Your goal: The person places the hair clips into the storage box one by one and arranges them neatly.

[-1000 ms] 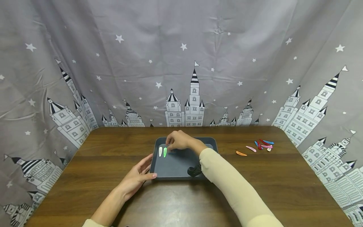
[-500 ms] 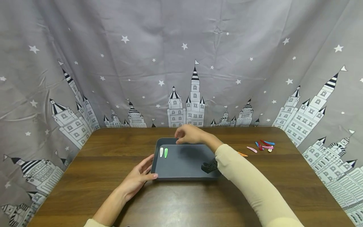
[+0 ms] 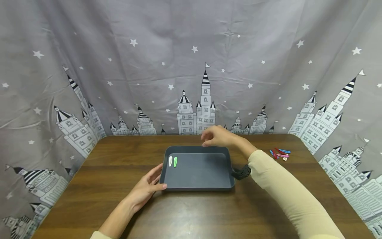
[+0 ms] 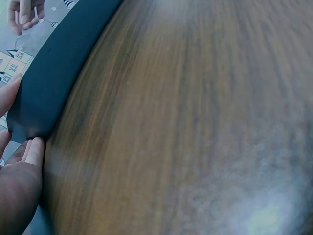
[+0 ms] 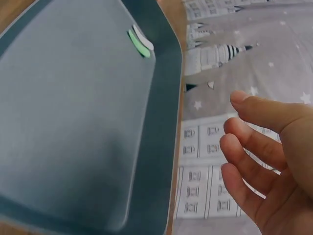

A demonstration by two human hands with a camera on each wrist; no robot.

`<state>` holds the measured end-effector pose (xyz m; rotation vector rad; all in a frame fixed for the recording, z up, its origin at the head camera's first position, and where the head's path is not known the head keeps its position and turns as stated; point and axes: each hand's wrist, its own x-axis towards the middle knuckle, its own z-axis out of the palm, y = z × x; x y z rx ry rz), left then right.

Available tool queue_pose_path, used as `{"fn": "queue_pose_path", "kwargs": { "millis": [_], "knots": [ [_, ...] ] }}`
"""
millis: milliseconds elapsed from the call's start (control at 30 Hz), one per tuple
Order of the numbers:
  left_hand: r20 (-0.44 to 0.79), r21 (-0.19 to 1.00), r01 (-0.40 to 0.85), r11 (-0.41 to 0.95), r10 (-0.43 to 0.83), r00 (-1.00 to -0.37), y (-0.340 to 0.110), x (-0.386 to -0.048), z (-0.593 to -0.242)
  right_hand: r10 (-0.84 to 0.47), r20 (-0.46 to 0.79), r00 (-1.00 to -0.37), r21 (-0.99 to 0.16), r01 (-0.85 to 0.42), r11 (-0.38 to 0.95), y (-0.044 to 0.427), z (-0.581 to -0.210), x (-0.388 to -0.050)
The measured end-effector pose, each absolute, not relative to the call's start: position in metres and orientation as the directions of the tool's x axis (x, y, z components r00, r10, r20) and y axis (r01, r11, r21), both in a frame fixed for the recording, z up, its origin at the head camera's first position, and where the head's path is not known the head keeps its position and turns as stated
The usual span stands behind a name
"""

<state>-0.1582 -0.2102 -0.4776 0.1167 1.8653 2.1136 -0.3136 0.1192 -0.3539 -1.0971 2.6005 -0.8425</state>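
A dark grey rectangular tray (image 3: pixel 197 172) stands on the wooden table. In its far left corner lie a white snap hair clip (image 3: pixel 170 161) and a green snap hair clip (image 3: pixel 175 162), side by side. My left hand (image 3: pixel 143 191) holds the tray at its near left corner, thumb on the near side and fingers along the left side; the left wrist view shows these fingers against the tray wall (image 4: pixel 54 73). Above the tray's far right edge hovers my right hand (image 3: pixel 219 136). Its fingers are loosely bent and hold nothing, as the right wrist view confirms.
Several hair clips lie in a loose pile at the table's right, among them a blue clip (image 3: pixel 285 151) and a pink clip (image 3: pixel 283 155). A grey curtain (image 3: pixel 191 73) with castles hangs behind the table (image 3: pixel 119 159).
My right hand has lifted away from beside the green clip and moved right across the tray. Its arm now covers the orange and light pink clips. The left hand keeps its place.
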Motion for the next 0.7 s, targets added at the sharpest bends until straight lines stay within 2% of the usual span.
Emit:
{"fn": "queue_pose_path", "kwargs": {
  "millis": [167, 467, 700],
  "knots": [
    [-0.157, 0.977, -0.191, -0.096, 0.285, -0.946, -0.211, -0.157, -0.478, -0.659, 0.012, -0.752, -0.606, -0.53, 0.594, 0.144, -0.349, -0.31],
    [-0.158, 0.976, -0.193, -0.099, 0.29, -0.944, -0.211, -0.158, -0.479, -0.609, 0.08, -0.789, -0.523, -0.553, 0.649, 0.199, -0.339, -0.315],
    [-0.154, 0.977, -0.188, -0.099, 0.282, -0.947, -0.208, -0.16, -0.477, -0.534, 0.044, -0.844, -0.544, -0.469, 0.696, 0.244, -0.334, -0.319]
  ]
}}
